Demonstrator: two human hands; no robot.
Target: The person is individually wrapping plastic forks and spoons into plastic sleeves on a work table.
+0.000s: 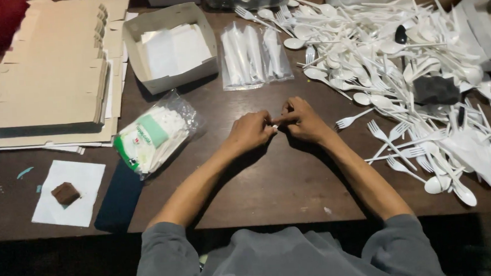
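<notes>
My left hand [249, 131] and my right hand [301, 119] meet over the middle of the dark wooden table [271, 187]. Their fingertips pinch a tiny white item [274, 126] between them; what it is I cannot tell. A big heap of white plastic forks and spoons [400, 60] spreads just right of my right hand. Clear sleeves of packed cutlery [254, 55] lie just beyond my hands. A clear bag of small white packets [154, 135] rests left of my left hand.
An open cardboard box with white paper inside [169, 46] stands at the back. Flat folded cartons [54, 76] are stacked at far left. A white napkin with a brown block [66, 193] lies near the front left, beside a dark flat object [118, 200].
</notes>
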